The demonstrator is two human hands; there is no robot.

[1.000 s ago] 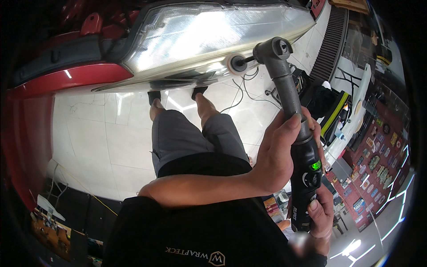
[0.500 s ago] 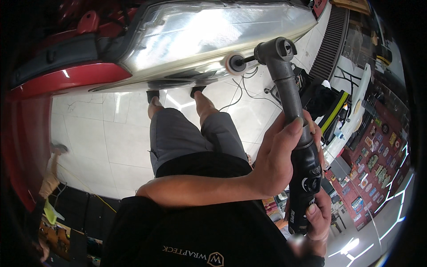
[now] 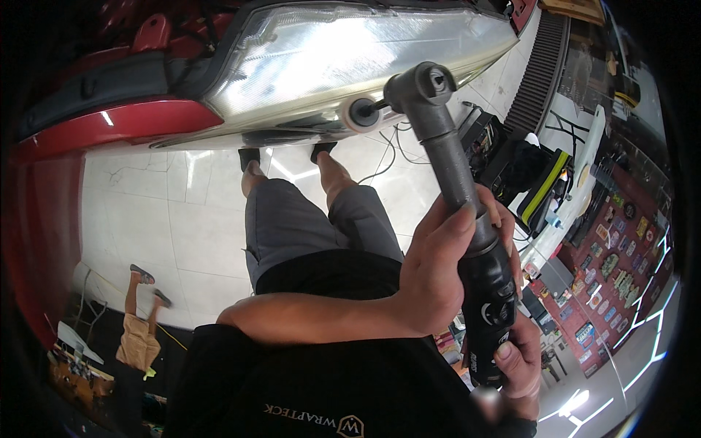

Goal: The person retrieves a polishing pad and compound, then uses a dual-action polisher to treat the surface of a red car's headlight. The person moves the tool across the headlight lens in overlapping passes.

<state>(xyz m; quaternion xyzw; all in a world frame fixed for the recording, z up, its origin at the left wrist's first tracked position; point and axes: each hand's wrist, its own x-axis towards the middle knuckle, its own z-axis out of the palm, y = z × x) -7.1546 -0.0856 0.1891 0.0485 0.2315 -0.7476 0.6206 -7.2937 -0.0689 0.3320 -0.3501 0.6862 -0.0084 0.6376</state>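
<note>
Both my hands grip a black and grey cordless polisher (image 3: 447, 164). My left hand (image 3: 432, 274) wraps around its long neck, the thumb lying along the near side. Lower down, my right hand (image 3: 520, 358) is closed on the black handle, its thumb pressed near the butt end. From the angled head, a thin shaft carries a small round polishing pad (image 3: 362, 114). The pad rests against the lower edge of a large car headlight (image 3: 350, 58), toward its right end. Whether the pad is spinning cannot be made out. Light reflects strongly off the clear lens.
Red bodywork (image 3: 124, 123) borders the headlight at left. Dark cables (image 3: 391, 157) trail over the tiled floor (image 3: 212, 219). An open black bag with a yellow-green stripe (image 3: 544, 186) stands at right. Another person in tan shorts (image 3: 139, 343) is at the lower left.
The polisher and both hands have shifted left, carrying the pad left along the headlight's lower edge. The other person at the lower left has moved right and shows more fully.
</note>
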